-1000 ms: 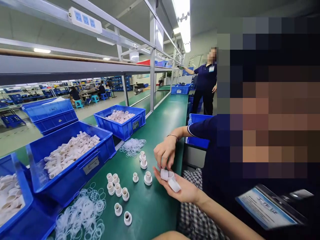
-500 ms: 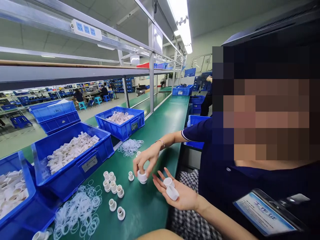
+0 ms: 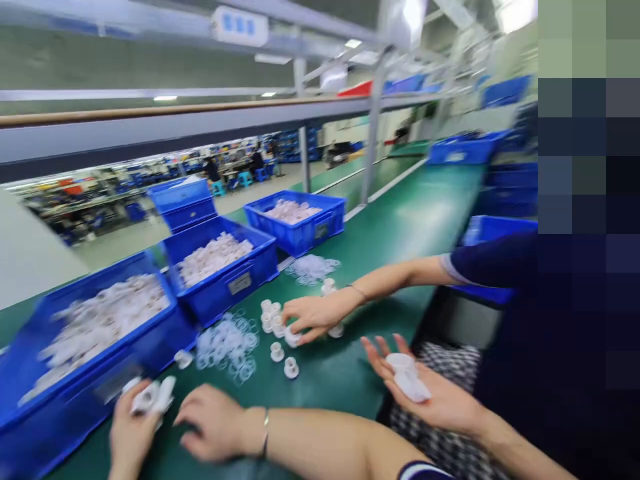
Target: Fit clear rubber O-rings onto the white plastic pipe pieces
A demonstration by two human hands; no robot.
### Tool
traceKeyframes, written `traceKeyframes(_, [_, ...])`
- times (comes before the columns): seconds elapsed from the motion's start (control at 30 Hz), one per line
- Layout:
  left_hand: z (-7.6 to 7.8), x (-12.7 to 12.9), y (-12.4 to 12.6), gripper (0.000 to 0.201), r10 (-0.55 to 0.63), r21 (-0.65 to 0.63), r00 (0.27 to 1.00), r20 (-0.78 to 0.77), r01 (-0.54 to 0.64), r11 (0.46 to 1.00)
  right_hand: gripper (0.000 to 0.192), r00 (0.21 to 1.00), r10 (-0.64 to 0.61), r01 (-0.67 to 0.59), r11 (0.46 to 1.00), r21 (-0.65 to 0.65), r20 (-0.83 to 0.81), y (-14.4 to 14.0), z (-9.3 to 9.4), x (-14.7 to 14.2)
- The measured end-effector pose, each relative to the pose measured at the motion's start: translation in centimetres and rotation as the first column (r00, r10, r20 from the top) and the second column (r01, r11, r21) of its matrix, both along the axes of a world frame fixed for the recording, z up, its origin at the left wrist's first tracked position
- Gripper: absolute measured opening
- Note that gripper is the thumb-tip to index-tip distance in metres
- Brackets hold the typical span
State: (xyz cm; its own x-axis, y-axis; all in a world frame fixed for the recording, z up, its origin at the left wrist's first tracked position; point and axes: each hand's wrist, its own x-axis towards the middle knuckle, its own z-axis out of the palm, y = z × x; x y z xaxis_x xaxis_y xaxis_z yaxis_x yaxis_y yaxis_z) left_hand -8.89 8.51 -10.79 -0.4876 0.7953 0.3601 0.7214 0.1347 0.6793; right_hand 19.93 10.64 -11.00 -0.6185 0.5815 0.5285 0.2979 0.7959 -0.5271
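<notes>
Left hand [image 3: 133, 427] clamps several white parts [image 3: 164, 393] beside the nearest bin [image 3: 60, 427]; so bunched, one could slip out. Right hand [image 3: 213, 420], fingers apart and seemingly empty, could snag the rings [image 3: 227, 347] beyond if it swings low. The frame half a second earlier shows neither hand.

The left hand [image 3: 131, 428] grips several white pieces [image 3: 163, 395]. Just right of that grip, the blurred right hand [image 3: 215, 421] hovers, fingers loosely curled. A blue bin [image 3: 165, 341] stands beyond the grip; clear rings [image 3: 229, 345] lie beyond and to its right.
</notes>
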Motion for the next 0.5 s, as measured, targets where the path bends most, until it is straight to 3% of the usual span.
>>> traceKeyframes(0.07, [-1.0,-0.9,-0.2,0.029,-0.071,0.054,0.997,0.028,0.069,0.996,0.031,0.995,0.101,-0.101,0.995,-0.026,-0.008,0.0,-0.8,-7.5])
traceKeyframes(0.13, [-1.6,-1.1,0.0,0.036,-0.117,0.071,0.993,0.026,0.115,0.991,0.039,0.993,0.115,-0.115,0.99,-0.083,-0.008,-0.1,-1.9,-10.9])
traceKeyframes(0.23, [-1.8,-0.6,0.1,0.044,-0.175,0.066,0.983,0.046,0.172,0.983,0.043,0.988,0.147,-0.14,0.982,-0.129,0.042,0.5,-2.9,-10.8])
traceKeyframes(0.33, [-1.4,-0.1,-0.4,0.047,-0.215,0.029,0.976,-0.016,0.215,0.976,0.045,0.983,0.164,-0.152,0.979,-0.133,0.087,0.9,-2.8,-9.7])
traceKeyframes(0.5, [-0.5,0.4,-1.4,0.065,-0.248,-0.046,0.969,-0.014,0.247,0.968,0.044,0.984,0.152,-0.14,0.982,-0.129,0.09,0.4,-2.7,-10.3])
